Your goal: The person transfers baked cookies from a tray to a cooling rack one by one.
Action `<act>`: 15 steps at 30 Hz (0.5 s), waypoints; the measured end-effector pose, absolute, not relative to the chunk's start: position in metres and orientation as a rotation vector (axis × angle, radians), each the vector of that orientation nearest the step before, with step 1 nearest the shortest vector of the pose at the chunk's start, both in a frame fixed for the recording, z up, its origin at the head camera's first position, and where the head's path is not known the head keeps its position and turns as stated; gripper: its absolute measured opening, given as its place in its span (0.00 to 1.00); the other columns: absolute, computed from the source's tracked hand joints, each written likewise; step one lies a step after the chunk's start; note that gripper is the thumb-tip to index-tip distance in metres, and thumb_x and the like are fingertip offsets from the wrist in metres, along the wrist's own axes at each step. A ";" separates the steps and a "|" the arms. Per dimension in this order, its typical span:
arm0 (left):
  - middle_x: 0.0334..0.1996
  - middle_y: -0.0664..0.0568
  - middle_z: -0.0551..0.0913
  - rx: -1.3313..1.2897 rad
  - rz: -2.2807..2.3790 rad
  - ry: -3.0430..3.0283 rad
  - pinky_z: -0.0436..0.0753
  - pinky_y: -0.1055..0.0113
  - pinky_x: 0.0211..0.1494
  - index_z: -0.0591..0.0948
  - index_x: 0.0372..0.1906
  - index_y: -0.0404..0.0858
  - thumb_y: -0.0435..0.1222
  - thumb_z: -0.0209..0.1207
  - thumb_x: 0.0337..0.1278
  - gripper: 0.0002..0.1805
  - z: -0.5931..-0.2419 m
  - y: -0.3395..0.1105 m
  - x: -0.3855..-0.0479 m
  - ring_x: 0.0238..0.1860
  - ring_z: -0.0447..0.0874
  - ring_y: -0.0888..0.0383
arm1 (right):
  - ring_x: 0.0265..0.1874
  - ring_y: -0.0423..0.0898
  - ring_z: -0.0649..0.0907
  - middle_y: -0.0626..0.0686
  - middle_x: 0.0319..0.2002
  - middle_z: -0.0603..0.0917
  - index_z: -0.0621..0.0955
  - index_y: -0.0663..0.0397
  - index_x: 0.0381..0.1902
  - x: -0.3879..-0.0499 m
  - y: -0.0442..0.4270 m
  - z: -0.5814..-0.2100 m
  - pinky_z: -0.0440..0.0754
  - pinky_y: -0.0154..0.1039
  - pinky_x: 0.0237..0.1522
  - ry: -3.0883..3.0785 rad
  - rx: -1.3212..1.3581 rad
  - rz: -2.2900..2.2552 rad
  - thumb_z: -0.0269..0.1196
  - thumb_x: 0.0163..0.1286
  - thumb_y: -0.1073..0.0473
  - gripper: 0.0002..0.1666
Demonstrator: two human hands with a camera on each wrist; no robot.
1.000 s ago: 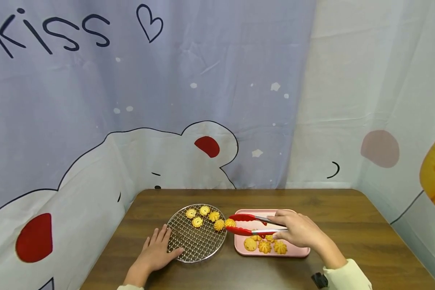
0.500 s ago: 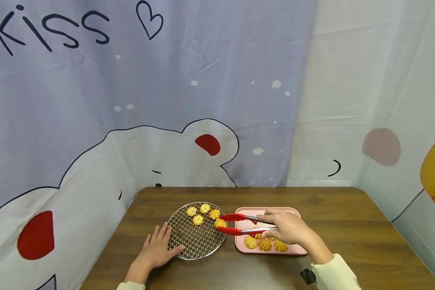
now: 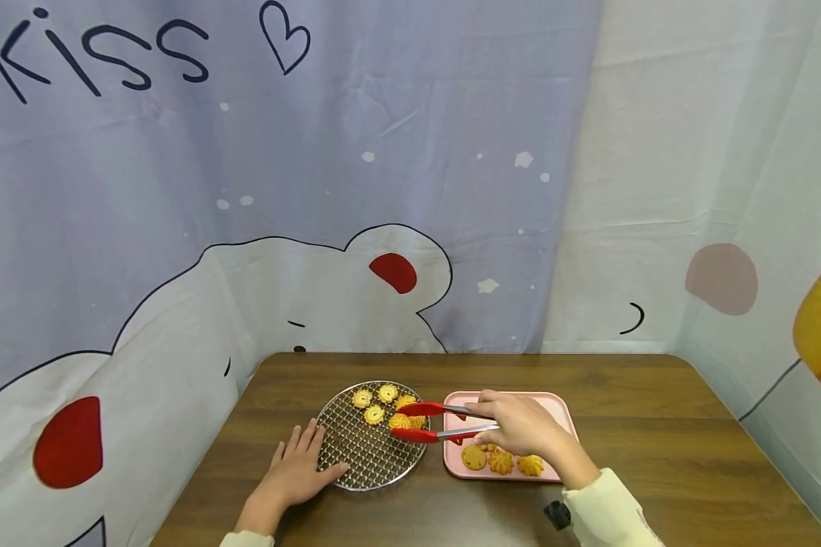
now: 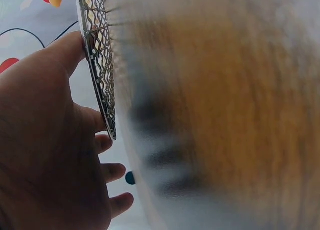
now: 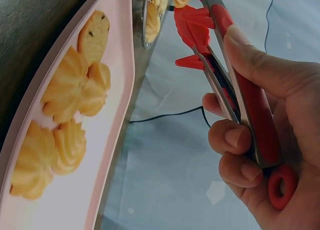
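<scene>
A round wire rack (image 3: 369,456) holds several yellow cookies (image 3: 374,415) toward its back and right. My left hand (image 3: 294,471) lies with spread fingers at the rack's left edge; in the left wrist view the thumb and fingers are beside the rim (image 4: 95,70). Red-tipped tongs (image 3: 445,434) are gripped in my right hand (image 3: 523,429), thumb on one arm and fingers curled round the other (image 5: 255,115). Between the tong tips, over the rack's right part, is a cookie (image 3: 400,422), close to another one.
Right of the rack lies a pink tray (image 3: 554,410) with several cookies (image 3: 501,462) along its front part. Both stand on a brown wooden table (image 3: 629,425). A printed curtain (image 3: 492,190) hangs behind the table. A black object (image 3: 557,515) is at my right sleeve.
My right hand has moved left with the tongs and the cookie between their tips, from the gap beside the tray to over the rack. My left hand has stayed where it was.
</scene>
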State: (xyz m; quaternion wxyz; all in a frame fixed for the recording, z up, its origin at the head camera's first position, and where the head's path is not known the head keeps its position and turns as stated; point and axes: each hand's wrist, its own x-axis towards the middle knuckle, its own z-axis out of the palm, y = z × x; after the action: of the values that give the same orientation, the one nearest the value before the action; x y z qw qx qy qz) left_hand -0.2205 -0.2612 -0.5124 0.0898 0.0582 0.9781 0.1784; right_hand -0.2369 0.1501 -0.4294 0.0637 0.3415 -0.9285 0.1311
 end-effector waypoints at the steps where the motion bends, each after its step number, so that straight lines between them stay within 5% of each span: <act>1: 0.80 0.35 0.48 0.174 0.531 2.909 0.42 0.28 0.74 0.57 0.78 0.30 0.67 0.55 0.62 0.55 -0.512 -0.261 -0.220 0.78 0.41 0.29 | 0.28 0.35 0.74 0.41 0.42 0.81 0.86 0.47 0.59 -0.238 0.148 -0.430 0.74 0.35 0.29 -2.807 1.031 0.395 0.75 0.59 0.45 0.31; 15: 0.80 0.35 0.49 0.172 0.521 2.909 0.43 0.29 0.74 0.58 0.79 0.31 0.68 0.55 0.62 0.55 -0.512 -0.261 -0.221 0.79 0.42 0.29 | 0.29 0.38 0.76 0.42 0.44 0.82 0.86 0.45 0.58 -0.246 0.125 -0.433 0.76 0.38 0.29 -2.854 1.008 0.363 0.76 0.57 0.45 0.30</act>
State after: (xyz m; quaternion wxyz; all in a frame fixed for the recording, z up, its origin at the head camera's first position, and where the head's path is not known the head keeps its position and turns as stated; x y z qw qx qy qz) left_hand -0.2209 -0.2614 -0.5125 0.0905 0.0578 0.9786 0.1754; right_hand -0.2461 0.1250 -0.4335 0.0464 0.3302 -0.9352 0.1191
